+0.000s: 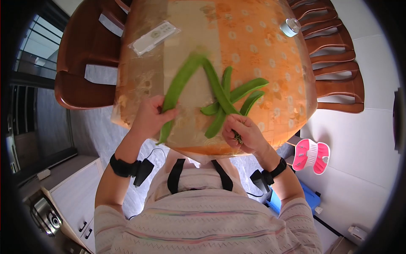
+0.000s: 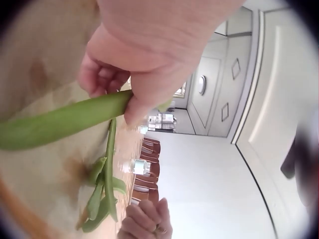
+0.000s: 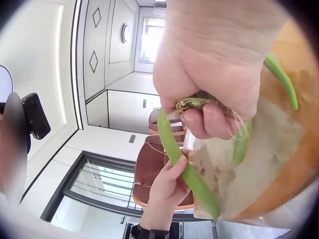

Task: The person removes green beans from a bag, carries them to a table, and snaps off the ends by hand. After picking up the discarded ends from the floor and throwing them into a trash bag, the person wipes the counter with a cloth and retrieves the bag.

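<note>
My left hand [image 1: 154,115] pinches a long green bean pod [image 1: 181,82] between thumb and fingers, above the table's near part. Curled fingers of my right hand [image 1: 245,133] grip a bundle of thin green strings [image 3: 192,103], with loose strands hanging out. A narrow green length [image 1: 216,86] runs from the left pod's blurred top down to the right hand; whether the two are joined I cannot tell. Several pods [image 1: 249,87] lie crossed on the table beside the right hand. In the left wrist view the held pod [image 2: 65,119] stretches leftward from the left hand [image 2: 144,64].
A patterned orange cloth under a clear cover lies on the table [image 1: 279,114]. Toward the far left is a wrapped white packet [image 1: 154,38]; a lidded jar [image 1: 290,27] stands at the far right. Wooden chairs [image 1: 338,80] line both sides.
</note>
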